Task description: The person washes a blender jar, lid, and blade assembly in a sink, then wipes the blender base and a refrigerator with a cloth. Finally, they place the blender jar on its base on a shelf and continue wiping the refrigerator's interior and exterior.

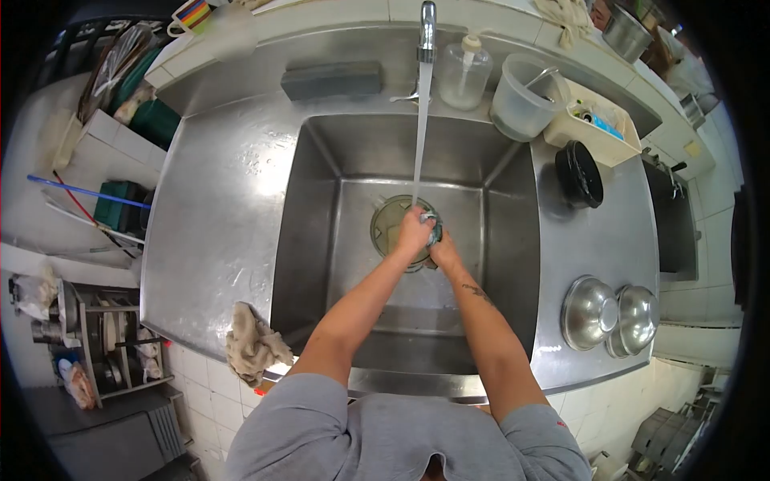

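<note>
Both of my hands meet over the middle of the steel sink point(313, 232), right under the running water point(421, 136). My left hand point(413, 230) is closed around one side of a crumpled green-and-white scrubbing cloth point(434, 231). On the other side of it, my right hand point(443, 250) is closed too, with its fingers partly hidden. Below them on the sink floor lies a round, see-through vessel point(385, 226) with a dark greenish rim. My hands overlap its right part in this view.
Behind the sink stand the faucet point(427, 36), a pump bottle point(465, 74), a clear bucket point(521, 100) and a cream bin point(597, 132). On the right counter are a black bowl point(579, 175) and two upturned metal bowls point(589, 313). A rag point(253, 345) hangs front left.
</note>
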`<action>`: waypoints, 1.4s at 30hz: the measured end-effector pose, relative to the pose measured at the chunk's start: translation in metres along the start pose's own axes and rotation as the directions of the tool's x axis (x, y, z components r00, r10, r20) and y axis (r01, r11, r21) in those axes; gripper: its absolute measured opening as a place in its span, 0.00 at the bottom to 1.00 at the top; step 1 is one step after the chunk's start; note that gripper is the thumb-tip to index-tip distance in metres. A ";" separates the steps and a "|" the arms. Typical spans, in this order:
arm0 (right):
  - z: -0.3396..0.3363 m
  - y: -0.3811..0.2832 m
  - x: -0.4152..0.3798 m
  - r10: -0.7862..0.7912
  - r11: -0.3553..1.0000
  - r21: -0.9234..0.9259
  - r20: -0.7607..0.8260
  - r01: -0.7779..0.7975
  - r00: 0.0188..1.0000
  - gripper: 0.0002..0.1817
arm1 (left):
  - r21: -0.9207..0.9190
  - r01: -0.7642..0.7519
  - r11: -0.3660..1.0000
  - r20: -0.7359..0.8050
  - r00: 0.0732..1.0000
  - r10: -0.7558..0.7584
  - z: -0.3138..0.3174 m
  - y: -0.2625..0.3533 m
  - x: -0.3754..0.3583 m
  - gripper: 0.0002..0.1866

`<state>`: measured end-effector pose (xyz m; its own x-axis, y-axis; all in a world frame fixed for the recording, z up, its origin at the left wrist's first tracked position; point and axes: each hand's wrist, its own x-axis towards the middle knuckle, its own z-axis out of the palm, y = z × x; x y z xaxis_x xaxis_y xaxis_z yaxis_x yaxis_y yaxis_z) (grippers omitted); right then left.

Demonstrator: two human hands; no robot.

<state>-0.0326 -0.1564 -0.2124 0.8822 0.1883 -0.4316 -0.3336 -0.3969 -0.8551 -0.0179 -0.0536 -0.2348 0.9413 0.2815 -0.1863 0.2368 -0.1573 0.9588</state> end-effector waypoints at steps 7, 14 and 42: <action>0.010 0.034 0.014 -0.113 0.992 0.044 -0.044 0.115 0.993 0.38 | -0.050 0.093 0.994 -0.163 0.981 -0.100 0.000 0.008 -0.002 0.12; 0.020 0.011 0.006 -0.197 0.980 -0.024 -0.095 0.196 0.976 0.39 | -0.230 0.190 0.955 -0.395 0.878 -0.270 -0.009 0.012 0.026 0.10; 0.085 -0.083 -0.015 -0.029 0.314 -0.829 0.478 0.462 0.878 0.47 | 0.233 0.232 0.945 -0.153 0.968 -0.200 -0.131 -0.073 -0.031 0.15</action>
<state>-0.0460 -0.0498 -0.1592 0.6252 0.6063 -0.4915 0.5784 -0.7827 -0.2297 -0.0958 0.0737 -0.2712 0.8268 0.4489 -0.3389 0.4978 -0.3035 0.8125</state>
